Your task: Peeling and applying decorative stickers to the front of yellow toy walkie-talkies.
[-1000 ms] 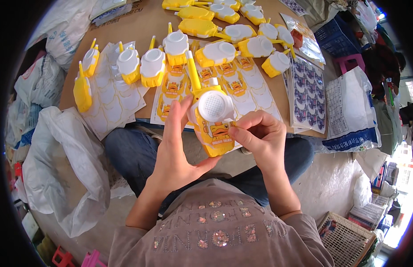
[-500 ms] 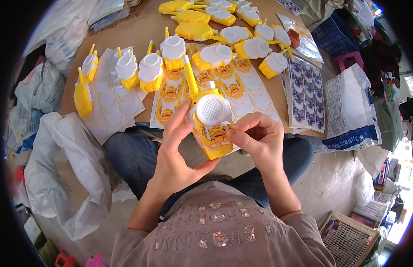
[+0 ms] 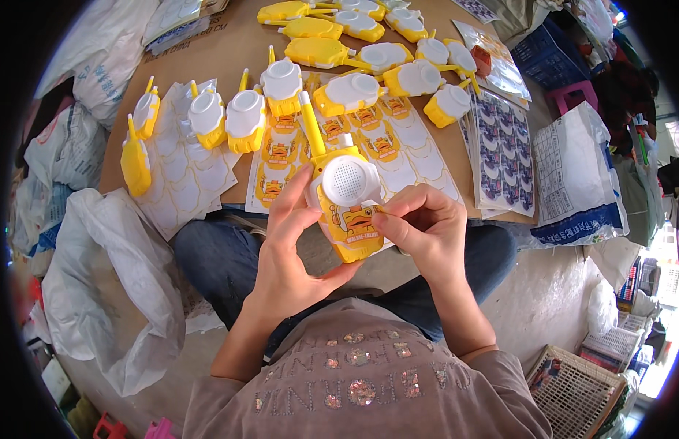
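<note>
My left hand is closed round the side of a yellow and white toy walkie-talkie, its antenna pointing away from me. A cartoon sticker with an orange character lies on the toy's front, below the round speaker grille. Thumb and forefinger of my right hand pinch the sticker's right edge; whether that edge touches the toy is hidden by the fingers. Beneath, on the table, are sheets of matching stickers, some spots peeled to white.
Several more toy walkie-talkies lie across the cardboard-topped table. Left are mostly white sticker sheets; right, a stack of purple sticker sheets and a plastic bag. A white bag and a basket flank me.
</note>
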Tool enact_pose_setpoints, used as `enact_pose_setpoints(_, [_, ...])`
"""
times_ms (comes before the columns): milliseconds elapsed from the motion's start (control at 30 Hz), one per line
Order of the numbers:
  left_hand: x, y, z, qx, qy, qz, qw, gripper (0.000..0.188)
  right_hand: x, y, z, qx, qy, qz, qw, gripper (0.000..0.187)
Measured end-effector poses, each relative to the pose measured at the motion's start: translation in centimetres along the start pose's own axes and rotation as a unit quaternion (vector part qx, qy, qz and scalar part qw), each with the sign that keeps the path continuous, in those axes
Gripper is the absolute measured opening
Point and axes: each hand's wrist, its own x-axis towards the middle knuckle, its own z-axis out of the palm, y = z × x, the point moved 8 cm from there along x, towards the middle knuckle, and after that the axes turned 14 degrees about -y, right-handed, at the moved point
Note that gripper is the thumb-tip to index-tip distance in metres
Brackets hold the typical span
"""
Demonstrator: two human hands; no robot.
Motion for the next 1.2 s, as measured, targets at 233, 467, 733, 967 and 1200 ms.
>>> enact_pose_setpoints(233, [0.34,0.58,-0.19,0.037,-0.024,-0.020,0.999,0.087,-0.06,0.06,-0.08,0.012,0.009,0.010,1.000,0.015])
enact_pose_setpoints(467, [0.50,0.90,-0.22,0.047,-0.024,-0.015,0.998,0.085,-0.22,0.27,-0.36,0.010,0.010,0.016,1.000,0.015])
enact_pose_setpoints(733, [0.47,0.91,-0.19,0.052,-0.023,-0.016,0.998,0.083,-0.18,0.14,-0.21,0.013,0.008,0.007,1.000,0.016])
enact_pose_setpoints(967, [0.37,0.93,-0.21,0.061,-0.022,-0.015,0.998,0.083,-0.22,0.22,-0.20,0.009,0.012,0.012,1.000,0.016])
enact_pose_setpoints(1200, [0.50,1.08,-0.17,0.069,-0.024,-0.014,0.997,0.084,-0.23,-0.10,-0.06,-0.016,0.008,-0.018,1.000,0.014])
